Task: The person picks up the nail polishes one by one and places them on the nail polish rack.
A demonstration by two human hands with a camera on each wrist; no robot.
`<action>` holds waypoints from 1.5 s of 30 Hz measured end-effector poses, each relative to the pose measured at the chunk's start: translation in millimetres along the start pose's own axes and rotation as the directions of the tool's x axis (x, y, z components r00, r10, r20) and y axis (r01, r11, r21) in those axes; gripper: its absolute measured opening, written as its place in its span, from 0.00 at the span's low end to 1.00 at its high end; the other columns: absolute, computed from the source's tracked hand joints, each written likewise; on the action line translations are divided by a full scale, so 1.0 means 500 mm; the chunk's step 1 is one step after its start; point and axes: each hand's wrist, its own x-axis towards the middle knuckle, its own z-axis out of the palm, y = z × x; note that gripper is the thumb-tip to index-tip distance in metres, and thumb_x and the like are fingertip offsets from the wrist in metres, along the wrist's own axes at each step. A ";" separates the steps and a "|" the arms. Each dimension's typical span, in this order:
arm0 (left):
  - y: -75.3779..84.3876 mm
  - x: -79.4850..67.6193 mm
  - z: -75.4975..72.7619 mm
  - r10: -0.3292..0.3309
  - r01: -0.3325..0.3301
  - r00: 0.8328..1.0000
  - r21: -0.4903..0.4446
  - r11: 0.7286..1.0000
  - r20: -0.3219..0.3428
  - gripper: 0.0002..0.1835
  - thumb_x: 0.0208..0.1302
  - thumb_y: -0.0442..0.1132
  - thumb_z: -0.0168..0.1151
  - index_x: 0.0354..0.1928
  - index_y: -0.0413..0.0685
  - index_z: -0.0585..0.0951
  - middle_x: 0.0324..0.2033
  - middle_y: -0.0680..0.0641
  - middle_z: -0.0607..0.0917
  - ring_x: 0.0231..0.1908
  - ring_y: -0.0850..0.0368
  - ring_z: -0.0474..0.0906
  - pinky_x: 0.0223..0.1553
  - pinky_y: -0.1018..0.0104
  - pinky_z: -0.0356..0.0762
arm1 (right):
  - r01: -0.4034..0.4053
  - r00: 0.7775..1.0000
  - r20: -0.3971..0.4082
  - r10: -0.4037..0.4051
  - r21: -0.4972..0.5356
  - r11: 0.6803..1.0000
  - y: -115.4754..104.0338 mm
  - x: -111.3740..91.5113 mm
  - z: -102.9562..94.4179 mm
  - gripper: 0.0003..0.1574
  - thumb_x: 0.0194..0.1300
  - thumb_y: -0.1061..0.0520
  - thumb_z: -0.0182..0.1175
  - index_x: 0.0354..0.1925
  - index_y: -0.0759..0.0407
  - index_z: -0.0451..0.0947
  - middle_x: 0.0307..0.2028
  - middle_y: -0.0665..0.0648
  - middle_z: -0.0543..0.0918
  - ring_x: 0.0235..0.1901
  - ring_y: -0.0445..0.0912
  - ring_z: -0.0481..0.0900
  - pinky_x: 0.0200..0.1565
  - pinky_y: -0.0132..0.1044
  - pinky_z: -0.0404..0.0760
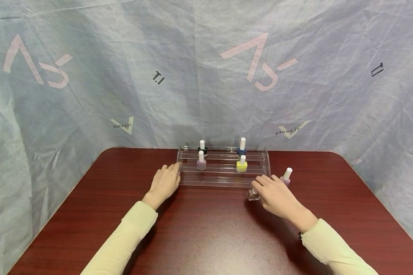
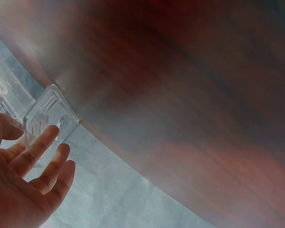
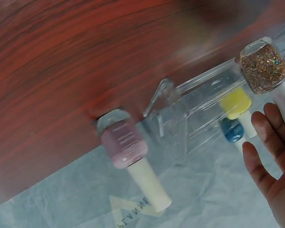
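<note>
From the head view, a person in pale sleeves (image 1: 139,219) works at a clear rack (image 1: 213,183) set toward the far edge of a dark red surface (image 1: 210,233). The left hand (image 1: 164,181) rests against the rack's left end. The right hand (image 1: 278,196), a dark bracelet (image 1: 300,236) at its wrist, holds a glitter bottle (image 1: 253,195) just in front of the rack's right end; whether its base meets the surface cannot be told. On the rack's left part, a dark bottle (image 1: 204,151) stands behind a mauve bottle (image 1: 201,164); on its right part, a blue bottle (image 1: 241,152) stands behind a yellow bottle (image 1: 241,167). A second mauve bottle (image 1: 286,178) stands near the rack's right end. Printed cloth (image 1: 199,68) hangs behind the rack.

In the left wrist view, thumb and forefinger meet the edge of the rack's end panel, the other fingers loosely extended; the grip is relaxed rather than clenched.

In the right wrist view, the grip is closed on the glitter bottle's white cap (image 3: 283,102), its coppery body just off the rack. The second mauve bottle, white-capped, is beside the rack's end panel.
</note>
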 end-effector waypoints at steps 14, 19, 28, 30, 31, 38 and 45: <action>0.004 0.003 -0.001 0.004 -0.005 1.000 -0.013 1.000 -0.024 0.20 0.62 0.37 0.51 0.57 0.45 0.71 0.46 0.45 0.81 0.43 0.45 0.75 0.39 0.53 0.73 | 0.056 0.998 0.001 -0.056 0.024 0.998 -0.031 0.039 0.015 0.11 0.47 0.66 0.52 0.32 0.55 0.73 0.27 0.51 0.74 0.30 0.47 0.73 0.30 0.38 0.65; 0.005 0.004 -0.002 0.000 0.000 1.000 -0.006 1.000 -0.024 0.19 0.62 0.38 0.52 0.56 0.45 0.72 0.45 0.45 0.82 0.42 0.45 0.75 0.37 0.53 0.73 | 0.077 0.997 -0.004 -0.077 0.037 0.996 -0.042 0.055 0.018 0.09 0.49 0.65 0.52 0.32 0.55 0.73 0.28 0.51 0.75 0.31 0.46 0.73 0.31 0.38 0.66; 0.004 0.004 -0.003 0.002 -0.002 1.000 -0.004 1.000 -0.016 0.20 0.62 0.37 0.52 0.57 0.44 0.71 0.45 0.45 0.82 0.42 0.45 0.75 0.37 0.53 0.73 | 0.100 0.995 -0.020 -0.099 0.051 0.994 -0.060 0.087 0.023 0.05 0.51 0.62 0.53 0.30 0.54 0.71 0.28 0.50 0.74 0.31 0.47 0.74 0.32 0.40 0.70; 0.004 0.004 -0.003 0.001 -0.001 1.000 -0.004 1.000 -0.013 0.20 0.63 0.38 0.52 0.57 0.44 0.71 0.45 0.45 0.82 0.42 0.44 0.75 0.37 0.53 0.73 | 0.103 0.994 -0.027 -0.102 0.054 0.993 -0.064 0.094 0.025 0.04 0.52 0.61 0.54 0.30 0.54 0.71 0.28 0.50 0.74 0.32 0.46 0.74 0.33 0.41 0.70; 0.004 0.005 -0.003 0.000 0.000 1.000 -0.004 1.000 -0.011 0.20 0.63 0.38 0.52 0.57 0.44 0.71 0.45 0.45 0.82 0.42 0.44 0.75 0.37 0.53 0.73 | 0.107 0.994 -0.029 -0.106 0.057 0.993 -0.066 0.097 0.026 0.04 0.53 0.61 0.54 0.30 0.54 0.71 0.28 0.50 0.74 0.32 0.46 0.74 0.33 0.41 0.70; 0.005 0.004 -0.004 -0.003 0.003 1.000 -0.002 1.000 -0.007 0.20 0.63 0.38 0.51 0.57 0.44 0.71 0.46 0.45 0.82 0.43 0.45 0.75 0.38 0.53 0.73 | 0.132 0.991 -0.037 -0.130 0.051 0.990 -0.080 0.121 0.029 0.03 0.55 0.60 0.54 0.32 0.55 0.72 0.29 0.50 0.76 0.32 0.46 0.74 0.35 0.41 0.71; 0.004 0.001 -0.005 0.000 0.000 1.000 -0.005 1.000 -0.025 0.19 0.63 0.38 0.51 0.56 0.45 0.72 0.45 0.45 0.82 0.42 0.45 0.76 0.37 0.53 0.73 | 0.137 0.990 -0.047 -0.136 0.038 0.990 -0.092 0.148 0.037 0.02 0.56 0.60 0.54 0.30 0.54 0.70 0.27 0.49 0.74 0.30 0.45 0.72 0.31 0.37 0.68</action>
